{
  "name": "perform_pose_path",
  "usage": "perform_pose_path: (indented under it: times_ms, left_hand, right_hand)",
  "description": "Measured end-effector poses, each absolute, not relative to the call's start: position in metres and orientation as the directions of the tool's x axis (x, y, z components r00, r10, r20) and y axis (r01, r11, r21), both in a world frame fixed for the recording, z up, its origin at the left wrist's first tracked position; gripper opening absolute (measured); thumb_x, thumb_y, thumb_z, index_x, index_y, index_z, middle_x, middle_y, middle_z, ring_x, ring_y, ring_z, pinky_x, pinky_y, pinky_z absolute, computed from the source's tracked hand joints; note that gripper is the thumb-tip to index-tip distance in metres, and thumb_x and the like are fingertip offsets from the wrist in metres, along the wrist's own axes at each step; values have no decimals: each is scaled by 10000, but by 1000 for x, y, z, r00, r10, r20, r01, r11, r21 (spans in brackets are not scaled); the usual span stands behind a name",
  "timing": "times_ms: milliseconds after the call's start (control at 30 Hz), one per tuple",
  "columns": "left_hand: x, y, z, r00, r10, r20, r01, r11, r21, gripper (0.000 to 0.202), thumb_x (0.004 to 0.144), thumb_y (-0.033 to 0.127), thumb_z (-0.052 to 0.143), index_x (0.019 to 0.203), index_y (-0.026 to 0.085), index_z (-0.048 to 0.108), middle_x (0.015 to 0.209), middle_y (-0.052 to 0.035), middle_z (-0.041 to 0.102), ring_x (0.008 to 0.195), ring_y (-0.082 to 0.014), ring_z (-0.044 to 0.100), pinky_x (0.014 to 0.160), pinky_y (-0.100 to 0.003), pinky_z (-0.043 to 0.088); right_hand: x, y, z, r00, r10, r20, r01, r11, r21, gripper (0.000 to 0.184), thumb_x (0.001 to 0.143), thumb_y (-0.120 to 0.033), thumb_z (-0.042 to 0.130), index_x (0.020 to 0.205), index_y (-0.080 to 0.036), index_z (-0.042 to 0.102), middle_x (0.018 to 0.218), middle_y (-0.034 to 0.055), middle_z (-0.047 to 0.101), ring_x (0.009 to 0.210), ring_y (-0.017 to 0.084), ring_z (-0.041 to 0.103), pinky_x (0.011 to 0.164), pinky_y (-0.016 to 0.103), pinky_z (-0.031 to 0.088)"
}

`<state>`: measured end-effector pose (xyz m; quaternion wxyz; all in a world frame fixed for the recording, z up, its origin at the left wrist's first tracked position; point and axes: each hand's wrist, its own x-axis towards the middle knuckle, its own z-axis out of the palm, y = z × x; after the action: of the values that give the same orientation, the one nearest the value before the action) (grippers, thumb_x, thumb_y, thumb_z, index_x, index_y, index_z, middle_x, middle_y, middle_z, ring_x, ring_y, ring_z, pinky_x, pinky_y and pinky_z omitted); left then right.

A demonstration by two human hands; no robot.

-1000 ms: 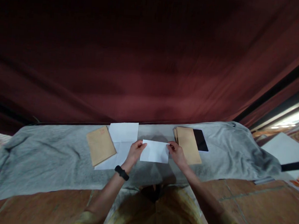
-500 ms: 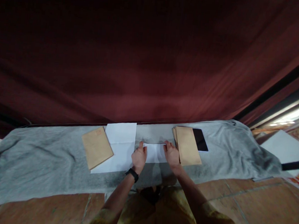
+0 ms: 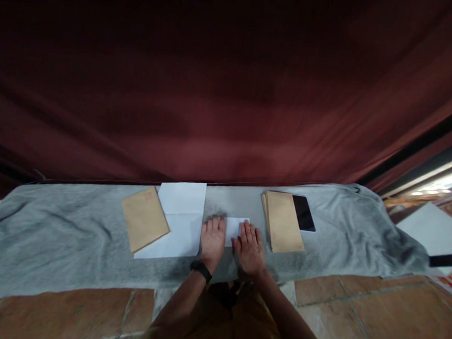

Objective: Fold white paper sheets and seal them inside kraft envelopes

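Observation:
A folded sheet of white paper lies on the grey cloth in front of me, partly covered by both palms. My left hand rests flat on its left end, fingers together and stretched out. On the right end lies my right hand, also flat, with its thumb apart. To the left, a larger creased white sheet lies unfolded, one corner under some brown envelopes. A stack of brown envelopes sits right of my right hand.
A dark-screened phone or tablet lies partly beneath the right-hand envelopes. The grey cloth covers a long, narrow surface. Behind it hangs a dark red curtain. Tiled floor shows at the near side, and a white panel stands far right.
Both hands have gone from pinching the far edge of the folded paper to lying flat on it. The visible part of the paper between them is narrower.

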<state>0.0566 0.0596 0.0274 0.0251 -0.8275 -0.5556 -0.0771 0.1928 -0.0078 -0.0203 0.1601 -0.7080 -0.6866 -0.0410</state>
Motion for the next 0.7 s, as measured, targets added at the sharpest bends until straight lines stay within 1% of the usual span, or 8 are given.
perform_pose_path:
  times_ms: [33, 100, 167, 233, 400, 500, 600, 700]
  left_hand:
    - [63, 56, 25, 454, 874, 173, 879, -471, 74, 426, 1008, 161, 377, 1415, 149, 501, 1400, -148, 584, 1329, -281, 523, 1133, -510, 395]
    - [75, 51, 18, 601, 776, 190, 760, -629, 165, 466, 1032, 282, 400, 1489, 192, 424, 1538, -87, 473, 1447, -239, 393, 1213, -477, 308]
    - [83, 47, 11, 642, 743, 187, 704, -669, 239, 528, 1050, 396, 365, 1539, 196, 346, 1590, -68, 409, 1488, -210, 326, 1236, -466, 273]
    - [83, 47, 4, 638, 750, 176, 699, -660, 276, 579, 1053, 459, 328, 1559, 179, 306, 1607, -77, 381, 1506, -201, 291, 1245, -470, 252]
    - [70, 49, -3, 636, 752, 173, 708, -658, 258, 621, 1034, 528, 348, 1555, 191, 329, 1633, -71, 331, 1535, -215, 217, 1258, -472, 209]
    - [62, 49, -4, 623, 760, 188, 722, -650, 237, 615, 1026, 534, 378, 1555, 223, 335, 1641, -65, 312, 1537, -235, 208, 1254, -492, 206]
    - [54, 48, -3, 590, 783, 197, 751, -622, 222, 613, 1011, 543, 419, 1549, 258, 349, 1646, -70, 299, 1538, -262, 205, 1246, -515, 207]
    - [46, 47, 0, 551, 815, 183, 786, -580, 215, 644, 996, 556, 442, 1542, 223, 366, 1645, -103, 293, 1534, -286, 211, 1246, -515, 199]
  right_hand:
    - [193, -8, -20, 41, 960, 277, 987, 3, -158, 584, 1029, -344, 380, 1562, -112, 329, 1602, 158, 357, 1472, 300, 345, 1205, 507, 243]
    - [193, -8, -19, 4, 960, 279, 991, 34, -129, 593, 996, -275, 404, 1565, -128, 328, 1606, 150, 354, 1486, 295, 318, 1215, 515, 225]
    - [193, -9, -19, -23, 958, 285, 993, 54, -102, 618, 964, -210, 409, 1570, -132, 318, 1607, 142, 357, 1494, 284, 302, 1223, 507, 218]
    - [195, -11, -19, -24, 955, 295, 995, 51, -84, 634, 953, -177, 392, 1577, -123, 293, 1603, 137, 368, 1493, 272, 306, 1226, 495, 219]
    - [201, -18, -26, -15, 937, 348, 996, 44, -74, 596, 995, -212, 347, 1573, -82, 281, 1575, 160, 409, 1475, 274, 336, 1213, 496, 231]
    - [206, -22, -31, -45, 925, 378, 995, 76, -67, 586, 1016, -252, 342, 1572, -75, 281, 1560, 177, 426, 1463, 286, 358, 1206, 497, 234]
    - [213, -29, -32, -75, 924, 376, 992, 108, -65, 592, 1035, -307, 334, 1577, -77, 269, 1560, 180, 423, 1453, 290, 374, 1203, 493, 240]
    - [219, -34, -31, -78, 935, 345, 989, 116, -91, 594, 1046, -345, 310, 1579, -85, 264, 1561, 173, 425, 1443, 295, 386, 1199, 504, 250]
